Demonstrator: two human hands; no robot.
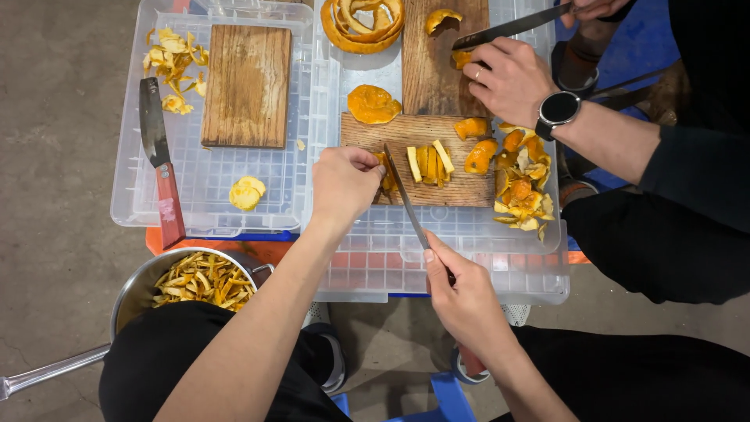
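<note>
On the near cutting board (461, 187), my left hand (342, 181) pinches an orange peel piece (385, 173) flat, fingertips touching the knife (406, 199) my right hand (462, 295) grips closed. Risk: blade slips on the waxy peel into my fingers. Cut strips (430, 162) sit just beside; a co-worker's hand (508, 78) cuts nearby.
</note>
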